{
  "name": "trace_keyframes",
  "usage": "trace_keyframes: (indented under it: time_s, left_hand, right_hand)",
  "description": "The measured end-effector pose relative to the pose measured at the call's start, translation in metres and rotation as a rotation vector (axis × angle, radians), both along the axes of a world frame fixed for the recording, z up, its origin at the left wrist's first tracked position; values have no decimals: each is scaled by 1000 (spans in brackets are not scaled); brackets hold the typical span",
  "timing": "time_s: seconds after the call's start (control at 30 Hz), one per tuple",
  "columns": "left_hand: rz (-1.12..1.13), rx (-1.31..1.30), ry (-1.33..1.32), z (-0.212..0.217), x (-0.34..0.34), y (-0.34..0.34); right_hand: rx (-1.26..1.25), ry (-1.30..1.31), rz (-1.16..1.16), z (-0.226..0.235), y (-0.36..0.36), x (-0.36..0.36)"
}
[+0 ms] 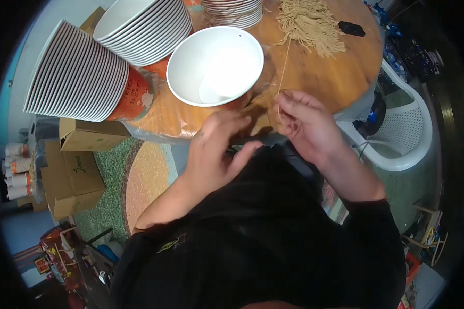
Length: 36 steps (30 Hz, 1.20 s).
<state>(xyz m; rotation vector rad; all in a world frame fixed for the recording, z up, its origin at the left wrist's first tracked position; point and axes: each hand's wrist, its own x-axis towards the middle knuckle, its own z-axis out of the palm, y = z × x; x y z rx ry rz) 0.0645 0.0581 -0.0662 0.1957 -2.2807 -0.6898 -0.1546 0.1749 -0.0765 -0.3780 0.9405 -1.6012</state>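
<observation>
your right hand [307,121] holds a narrow pinch grip on 1 thin tan string [284,62], fingertips closed on its near end just at the table [340,72] edge. from that grip the string runs straight away from you, its long axis pointing up across the table to the loose bundle of strings [310,23] at the far side. your left hand [216,152] sits just beside the grip on its left, fingers curled over something dark at the table edge; i cannot tell whether it holds anything. the right hand is the nearer one to the string. just left of the grip and slightly beyond stands 1 empty white bowl [215,64], with stacks of paper bowls [80,74] further left.
</observation>
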Motion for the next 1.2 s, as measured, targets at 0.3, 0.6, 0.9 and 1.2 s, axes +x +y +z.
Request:
trace_keyframes:
  time_s: [0.3, 0.6, 0.9, 1.2]
  left_hand:
    - [22, 191, 25, -15, -10, 0]
    - [54, 70, 60, -20, 5, -14]
    - [-22, 328, 136, -4, 13, -11]
    - [16, 208, 61, 3, 0, -11]
  right_hand:
    - [-77, 90, -140, -10, -9, 47]
    - [5, 68, -54, -17, -8, 61]
    - [-534, 1455, -239, -12, -7, 56]
    - [-460, 1294, -301, -17, -6, 43]
